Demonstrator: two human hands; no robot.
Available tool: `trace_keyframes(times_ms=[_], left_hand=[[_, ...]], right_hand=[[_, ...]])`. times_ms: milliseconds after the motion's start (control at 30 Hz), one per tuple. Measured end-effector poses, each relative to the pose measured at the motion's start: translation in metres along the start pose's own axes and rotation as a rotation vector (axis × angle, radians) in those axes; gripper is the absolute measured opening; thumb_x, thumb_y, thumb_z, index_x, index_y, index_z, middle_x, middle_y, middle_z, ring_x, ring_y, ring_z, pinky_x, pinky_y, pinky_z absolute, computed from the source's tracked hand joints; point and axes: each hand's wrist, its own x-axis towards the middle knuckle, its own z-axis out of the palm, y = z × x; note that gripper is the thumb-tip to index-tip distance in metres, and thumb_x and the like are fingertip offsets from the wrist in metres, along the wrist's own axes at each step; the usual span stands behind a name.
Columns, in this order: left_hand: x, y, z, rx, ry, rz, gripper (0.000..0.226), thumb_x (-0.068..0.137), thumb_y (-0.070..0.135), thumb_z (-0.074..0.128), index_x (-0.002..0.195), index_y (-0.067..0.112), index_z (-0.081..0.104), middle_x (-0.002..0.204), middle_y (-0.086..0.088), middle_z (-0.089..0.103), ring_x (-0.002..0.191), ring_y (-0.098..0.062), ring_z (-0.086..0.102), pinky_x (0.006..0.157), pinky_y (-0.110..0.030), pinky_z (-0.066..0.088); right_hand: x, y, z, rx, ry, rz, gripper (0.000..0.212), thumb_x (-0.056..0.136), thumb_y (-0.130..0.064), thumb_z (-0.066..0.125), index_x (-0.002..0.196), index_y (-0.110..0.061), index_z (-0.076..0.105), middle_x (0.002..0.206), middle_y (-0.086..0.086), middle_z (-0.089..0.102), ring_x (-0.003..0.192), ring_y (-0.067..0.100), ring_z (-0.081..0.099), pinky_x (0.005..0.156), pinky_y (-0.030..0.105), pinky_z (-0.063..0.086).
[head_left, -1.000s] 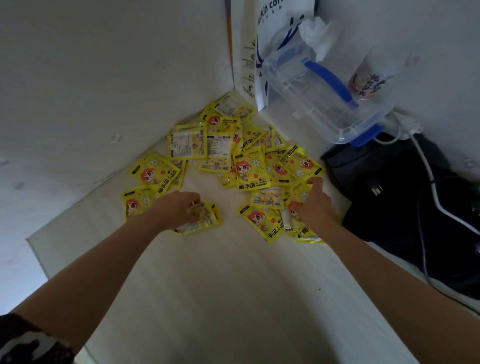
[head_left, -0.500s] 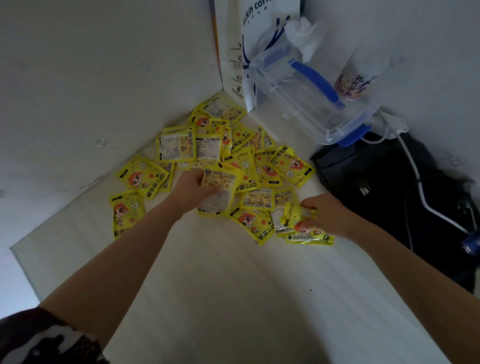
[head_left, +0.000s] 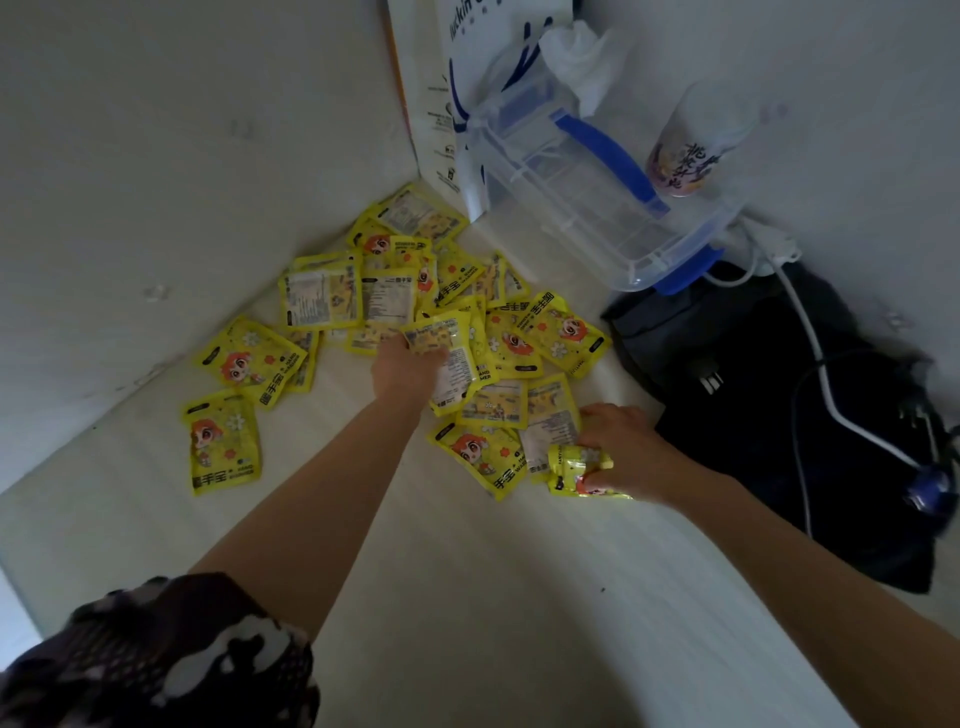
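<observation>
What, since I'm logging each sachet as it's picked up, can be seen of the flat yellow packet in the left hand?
The flat yellow packet, a glossy rectangle that looks like plastic film with sealed edges, shows its back: a yellow patterned band above a white panel of small black print. The left hand grips its left edge and holds it tilted over the heap of like yellow packets in the corner; whether it touches them cannot be told.
</observation>
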Motion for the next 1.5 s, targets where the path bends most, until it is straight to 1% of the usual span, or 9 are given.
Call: trace_keyframes(times_ms=[200,567,700,833,933,1167,1300,1433,1500], left_hand=[[-0.007,0.01,0.017,0.134,0.063,0.02,0.032,0.082,0.033,0.069,0.104,0.011,0.063,0.107,-0.01,0.064,0.097,-0.032,0.062,0.082,-0.042,0.053],[-0.013,0.006,0.027,0.08,0.019,-0.057,0.055,0.074,0.035,0.079,0.123,0.015,0.063,0.114,-0.007,0.068,0.104,-0.027,0.064,0.086,-0.043,0.056],[-0.016,0.006,0.028,0.016,0.019,-0.088,0.045,0.082,0.025,0.073,0.123,0.011,0.06,0.116,-0.009,0.067,0.097,-0.026,0.065,0.077,-0.034,0.051],[-0.023,0.01,0.034,-0.065,-0.009,-0.138,0.065,0.091,0.023,0.065,0.147,0.012,0.034,0.14,-0.009,0.051,0.084,-0.018,0.059,0.072,-0.027,0.04],[-0.024,0.016,0.036,-0.149,-0.002,-0.183,0.07,0.088,0.022,0.069,0.148,0.015,0.033,0.135,-0.01,0.055,0.08,-0.017,0.057,0.064,-0.027,0.045],[-0.033,0.016,0.032,-0.139,0.021,-0.159,0.073,0.085,0.023,0.072,0.147,0.013,0.035,0.145,-0.008,0.047,0.124,-0.031,0.052,0.09,-0.037,0.046],[-0.041,-0.002,0.024,-0.182,0.007,-0.044,0.055,0.077,0.022,0.079,0.126,0.012,0.057,0.123,-0.008,0.065,0.111,-0.029,0.062,0.094,-0.046,0.052],[-0.059,-0.016,0.014,-0.323,-0.062,0.004,0.038,0.079,0.01,0.077,0.113,0.011,0.06,0.1,-0.003,0.069,0.083,-0.015,0.067,0.069,-0.028,0.054],[-0.073,-0.023,0.009,-0.404,-0.098,0.016,0.032,0.08,0.006,0.075,0.107,0.013,0.06,0.095,0.001,0.069,0.08,-0.011,0.067,0.068,-0.026,0.055]], right_hand=[[-0.009,-0.005,0.01,0.02,0.04,0.085,0.051,0.078,-0.039,0.071,0.126,-0.031,0.055,0.152,-0.001,0.027,0.136,0.03,0.028,0.107,0.043,0.031],[-0.023,-0.007,0.021,-0.048,0.09,0.17,0.045,0.083,-0.041,0.065,0.124,-0.028,0.053,0.131,0.001,0.045,0.124,0.027,0.036,0.101,0.043,0.03],[-0.031,-0.009,0.027,-0.056,0.085,0.162,0.041,0.083,-0.042,0.064,0.121,-0.027,0.054,0.124,0.002,0.048,0.12,0.026,0.038,0.099,0.041,0.031],[-0.036,-0.01,0.034,-0.052,0.096,0.149,0.042,0.083,-0.044,0.062,0.122,-0.029,0.054,0.122,0.0,0.048,0.118,0.025,0.039,0.096,0.04,0.031],[-0.039,-0.008,0.038,-0.047,0.11,0.141,0.045,0.085,-0.044,0.06,0.127,-0.032,0.051,0.123,-0.001,0.048,0.118,0.024,0.038,0.096,0.04,0.031],[-0.047,-0.005,0.039,-0.013,0.12,0.128,0.053,0.087,-0.044,0.059,0.137,-0.039,0.042,0.125,-0.003,0.047,0.118,0.02,0.04,0.096,0.037,0.026],[-0.054,-0.003,0.038,0.072,0.097,0.126,0.051,0.088,-0.044,0.056,0.136,-0.037,0.041,0.118,-0.004,0.047,0.107,0.016,0.052,0.094,0.036,0.023],[-0.06,-0.002,0.034,0.154,0.11,0.11,0.038,0.089,-0.044,0.056,0.124,-0.032,0.048,0.11,-0.005,0.05,0.101,0.015,0.05,0.088,0.033,0.022],[-0.065,-0.002,0.034,0.205,0.109,0.105,0.028,0.089,-0.045,0.057,0.11,-0.03,0.048,0.109,-0.005,0.055,0.104,0.015,0.052,0.091,0.035,0.025]])
